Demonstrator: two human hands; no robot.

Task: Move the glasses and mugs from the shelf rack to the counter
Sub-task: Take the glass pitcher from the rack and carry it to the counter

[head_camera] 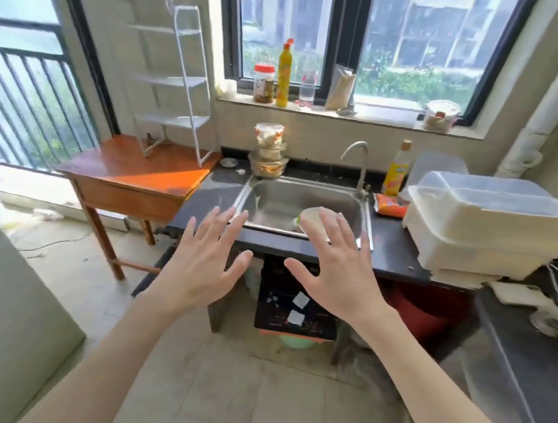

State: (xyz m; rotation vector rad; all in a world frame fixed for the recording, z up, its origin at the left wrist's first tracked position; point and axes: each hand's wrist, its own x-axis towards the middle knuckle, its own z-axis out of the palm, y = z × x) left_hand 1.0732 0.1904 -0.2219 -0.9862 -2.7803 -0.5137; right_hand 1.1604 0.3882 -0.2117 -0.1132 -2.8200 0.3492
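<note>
The shelf rack (pixel 177 80) is standing on the wooden table (pixel 130 175) at ten o'clock, and the table is butting against the left end of the counter (pixel 210 197). The sink (pixel 302 207) is sitting in the counter at twelve o'clock, with stacked bowls (pixel 269 155) behind its left corner, the tap (pixel 358 168) behind its right, and a bowl (pixel 311 220) lying inside. Lidded bins (pixel 482 229) are sitting stacked on the counter at two o'clock.

Bowl (pixel 307 219) in the sink (pixel 306 200) partly hidden behind the fingers (pixel 329 223) of the right hand (pixel 339 279). Front rim of sink covered in places by left hand (pixel 203 265) fingertips. Both forearms cut off by the bottom edge. Dark worktop (pixel 400 255) at right run out past the picture's right edge. Jar contents on the windowsill (pixel 315 113) too blurred to tell.
</note>
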